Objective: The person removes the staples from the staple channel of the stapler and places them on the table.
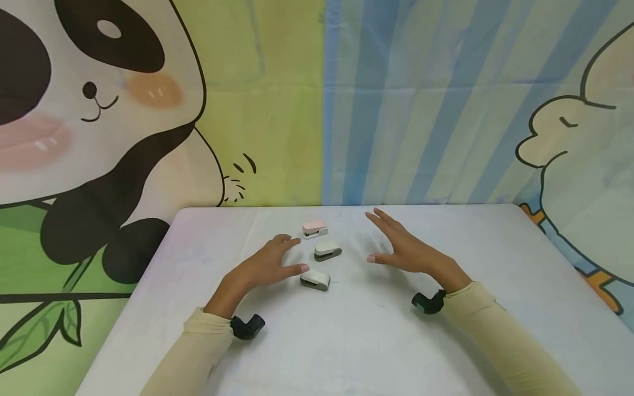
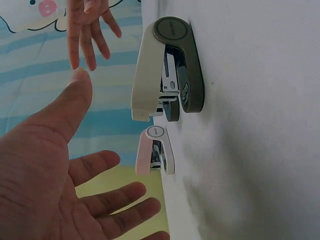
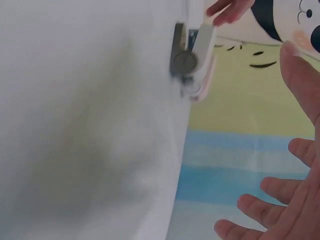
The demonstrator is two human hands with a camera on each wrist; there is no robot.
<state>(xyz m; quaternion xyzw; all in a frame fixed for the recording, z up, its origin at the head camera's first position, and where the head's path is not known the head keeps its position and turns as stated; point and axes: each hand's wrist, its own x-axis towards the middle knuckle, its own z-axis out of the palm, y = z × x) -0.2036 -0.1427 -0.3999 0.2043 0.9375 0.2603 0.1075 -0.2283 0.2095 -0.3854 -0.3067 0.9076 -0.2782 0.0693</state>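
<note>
The left hand point(image 1: 267, 265) and right hand point(image 1: 411, 248) are spread above the counter point(image 1: 376, 346), thumbs inward. Between them lie a pink stapler point(image 1: 315, 229), a middle stapler point(image 1: 327, 251) and a front stapler point(image 1: 315, 280), all nearer the left.

White worktop point(image 1: 356, 341). Nearest its far edge, a pink stapler point(image 1: 313, 226) with a white base; closer to the front edge, two off-white staplers point(image 1: 327, 249) point(image 1: 317, 277) with grey bases. Beige sleeves point(image 1: 185, 352) point(image 1: 500, 335). Yellow-green backdrop point(image 1: 277, 121) with blue stripes, black-and-white panda point(image 1: 109, 148).

Booth-like setup, cartoon panda backdrop point(image 1: 277, 121), white-covered table point(image 1: 346, 341)
</note>
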